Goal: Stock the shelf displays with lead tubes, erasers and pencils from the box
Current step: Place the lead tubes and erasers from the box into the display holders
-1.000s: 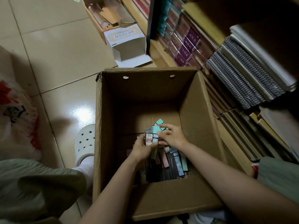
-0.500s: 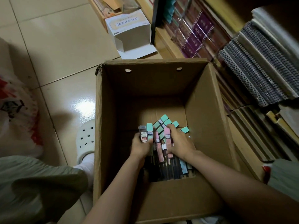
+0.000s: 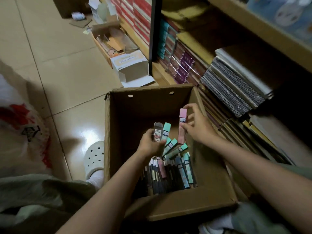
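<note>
Brown cardboard box (image 3: 168, 102) – pink lead tube (image 3: 182, 125), mint-capped tubes (image 3: 173, 146), grey-capped tube (image 3: 157, 132) with red-white label. White perforated clog (image 3: 93, 157). Beige floor tiles (image 3: 59, 65) – white bag (image 3: 22, 132), red print.

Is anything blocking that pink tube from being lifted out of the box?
Nothing visible does. The right hand pinches the pink lead tube upright, above the other tubes, and the cardboard box is open at the top. Its right wall stands close beside the hand.

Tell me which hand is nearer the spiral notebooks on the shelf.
Right. The right hand, pinching a pink lead tube, is at the box's shelf side, close to the spiral notebooks. The left hand, gripping several tubes, sits farther away, mid-box.
</note>
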Demonstrator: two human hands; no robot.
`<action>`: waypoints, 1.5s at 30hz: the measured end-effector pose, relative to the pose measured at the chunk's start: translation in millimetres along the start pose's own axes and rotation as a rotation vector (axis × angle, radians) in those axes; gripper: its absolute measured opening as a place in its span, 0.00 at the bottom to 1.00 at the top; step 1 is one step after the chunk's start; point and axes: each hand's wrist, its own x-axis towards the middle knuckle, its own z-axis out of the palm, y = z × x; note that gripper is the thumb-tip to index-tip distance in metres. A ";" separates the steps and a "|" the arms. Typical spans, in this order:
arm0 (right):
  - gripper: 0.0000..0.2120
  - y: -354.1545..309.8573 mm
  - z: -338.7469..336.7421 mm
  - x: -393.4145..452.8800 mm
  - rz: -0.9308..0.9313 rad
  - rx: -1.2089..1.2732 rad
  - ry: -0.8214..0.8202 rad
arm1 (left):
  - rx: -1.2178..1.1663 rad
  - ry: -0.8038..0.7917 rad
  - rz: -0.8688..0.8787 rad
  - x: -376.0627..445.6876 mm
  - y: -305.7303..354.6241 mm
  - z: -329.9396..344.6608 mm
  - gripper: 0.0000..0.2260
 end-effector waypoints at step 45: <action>0.17 -169.7 -321.3 26.9 -0.268 -0.693 0.799 | -0.216 -0.552 0.488 -56.6 358.4 62.2 0.15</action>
